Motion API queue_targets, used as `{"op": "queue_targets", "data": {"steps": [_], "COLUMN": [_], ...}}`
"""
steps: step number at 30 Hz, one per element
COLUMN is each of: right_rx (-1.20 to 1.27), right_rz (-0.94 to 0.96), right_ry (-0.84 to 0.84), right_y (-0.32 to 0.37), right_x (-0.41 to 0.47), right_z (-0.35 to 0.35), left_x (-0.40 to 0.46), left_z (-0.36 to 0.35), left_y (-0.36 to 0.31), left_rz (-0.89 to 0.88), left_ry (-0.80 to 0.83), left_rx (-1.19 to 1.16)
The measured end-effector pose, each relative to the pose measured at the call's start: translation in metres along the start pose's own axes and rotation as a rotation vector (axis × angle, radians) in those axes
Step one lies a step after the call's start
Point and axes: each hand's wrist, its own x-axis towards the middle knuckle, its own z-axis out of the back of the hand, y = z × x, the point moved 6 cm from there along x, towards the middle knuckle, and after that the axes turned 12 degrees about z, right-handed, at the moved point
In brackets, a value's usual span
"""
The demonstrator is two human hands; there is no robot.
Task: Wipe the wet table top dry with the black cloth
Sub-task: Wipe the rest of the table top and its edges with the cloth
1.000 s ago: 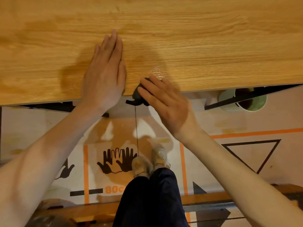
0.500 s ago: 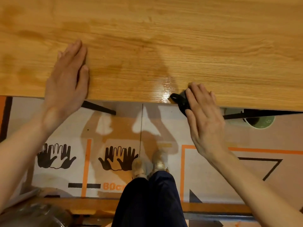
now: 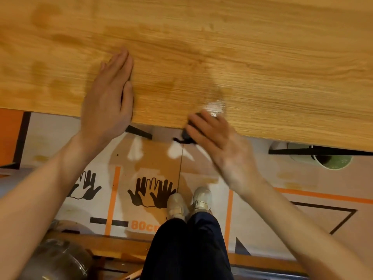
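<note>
The wooden table top point(image 3: 252, 47) fills the upper half of the view, with darker damp patches and a glossy wet spot point(image 3: 216, 107) near its front edge. My right hand point(image 3: 220, 142) presses the black cloth point(image 3: 186, 136) against that front edge; only a small bunched part of the cloth shows from under my fingers, and a thin thread hangs down from it. My left hand point(image 3: 109, 100) lies flat on the table top to the left, fingers together, palm down, holding nothing.
A green and white bin point(image 3: 323, 160) stands on the floor under the table at the right. Black table braces point(image 3: 314, 152) run under the edge. My legs and shoes point(image 3: 189, 203) are below, with a clear container point(image 3: 58, 259) at the lower left.
My right hand has slid the cloth leftward along the front edge. My left hand has shifted right on the table top, closer to the cloth. The view has also moved.
</note>
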Motion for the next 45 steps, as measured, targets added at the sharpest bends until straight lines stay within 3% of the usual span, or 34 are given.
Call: {"op": "queue_targets", "data": {"steps": [4, 8, 12, 15, 18, 23, 28, 32, 39, 45], "right_rx": [-0.048, -0.021, 0.061, 0.091, 0.150, 0.200, 0.138, 0.165, 0.233, 0.189], "right_rz": [-0.161, -0.259, -0.170, -0.092, -0.073, -0.278, -0.437, -0.570, -0.421, -0.485], "right_ry": [0.051, -0.027, -0.056, 0.013, 0.102, 0.113, 0.065, -0.101, 0.007, 0.009], "right_y": [-0.037, -0.023, 0.021, 0.033, 0.012, -0.034, -0.088, -0.121, -0.010, -0.061], "right_x": [-0.061, -0.036, 0.039, 0.069, 0.044, -0.002, 0.052, 0.083, 0.022, 0.090], "right_z": [0.040, 0.028, -0.015, -0.034, -0.015, 0.031, 0.016, 0.011, 0.013, -0.004], "left_x": [-0.001, 0.000, -0.001, 0.001, 0.001, 0.001, 0.002, 0.001, 0.002, 0.004], "left_z": [-0.001, -0.001, -0.001, -0.001, -0.002, -0.001, -0.002, -0.003, -0.004, 0.000], "left_y": [0.001, -0.001, -0.002, -0.001, 0.000, 0.001, 0.000, 0.002, 0.001, 0.002], "left_rz": [0.014, 0.029, 0.024, 0.022, 0.030, 0.044, 0.040, 0.036, 0.054, 0.061], "left_ry": [-0.003, -0.013, -0.008, 0.013, 0.023, 0.006, 0.019, 0.023, 0.040, 0.045], "left_rx": [0.002, 0.000, -0.001, -0.003, -0.016, -0.051, -0.029, -0.028, -0.041, -0.022]}}
